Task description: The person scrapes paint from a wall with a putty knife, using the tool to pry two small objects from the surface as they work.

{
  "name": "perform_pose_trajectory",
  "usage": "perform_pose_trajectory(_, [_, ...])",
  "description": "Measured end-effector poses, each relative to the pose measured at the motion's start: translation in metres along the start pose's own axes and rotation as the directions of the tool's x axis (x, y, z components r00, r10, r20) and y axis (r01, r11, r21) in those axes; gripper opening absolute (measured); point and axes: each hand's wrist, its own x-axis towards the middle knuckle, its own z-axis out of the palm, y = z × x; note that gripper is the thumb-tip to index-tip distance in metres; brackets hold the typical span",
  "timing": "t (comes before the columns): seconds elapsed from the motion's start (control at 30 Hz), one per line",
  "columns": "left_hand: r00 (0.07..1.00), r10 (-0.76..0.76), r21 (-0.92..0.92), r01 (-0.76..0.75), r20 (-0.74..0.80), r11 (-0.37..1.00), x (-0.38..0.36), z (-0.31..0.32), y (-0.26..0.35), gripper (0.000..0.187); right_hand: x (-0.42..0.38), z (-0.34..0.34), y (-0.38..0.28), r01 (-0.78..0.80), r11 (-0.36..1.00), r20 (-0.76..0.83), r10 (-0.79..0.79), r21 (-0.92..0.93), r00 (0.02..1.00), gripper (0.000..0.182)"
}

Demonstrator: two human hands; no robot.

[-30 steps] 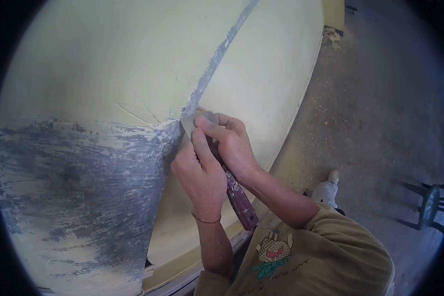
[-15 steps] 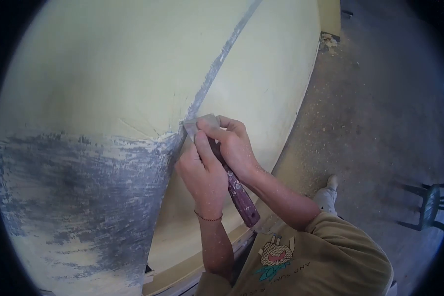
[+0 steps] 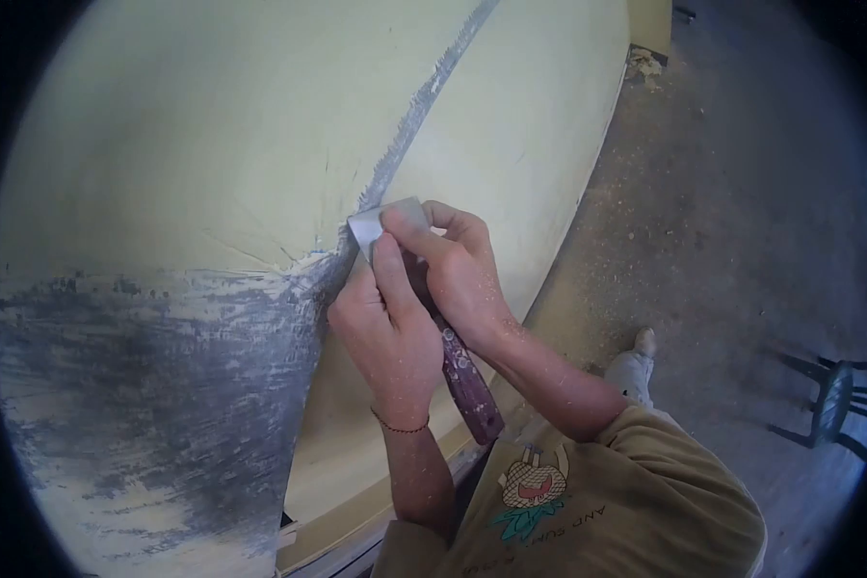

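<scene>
Both hands grip a scraper (image 3: 424,308): the right hand (image 3: 462,275) is closed around its dark red handle, and the left hand (image 3: 385,332) presses fingers on the metal blade. The blade edge bears on the hull (image 3: 212,125) at its ridge line, just above the grey bare patch (image 3: 154,376). Paint removal appears under way; the next stroke likely calls for steady pressure along the ridge. Right of the hull: a dusty floor (image 3: 732,193) and a dark chair (image 3: 833,400).

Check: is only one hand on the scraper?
No: both the left hand and the right hand grip the scraper against the hull.
</scene>
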Motion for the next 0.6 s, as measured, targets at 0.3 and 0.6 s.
perform_pose_trajectory(0.3, [0.989, -0.133, 0.074, 0.129, 0.06, 0.989, -0.006, -0.002, 0.002, 0.037, 0.002, -0.001, 0.007, 0.032, 0.999, -0.009, -0.033, -0.026, 0.999, 0.026])
perform_pose_trajectory(0.6, [0.999, 0.016, 0.062, -0.013, -0.048, 0.998, -0.005, 0.003, 0.004, 0.036, 0.006, -0.006, -0.001, 0.01, 0.995, 0.06, -0.004, -0.103, 0.998, 0.022])
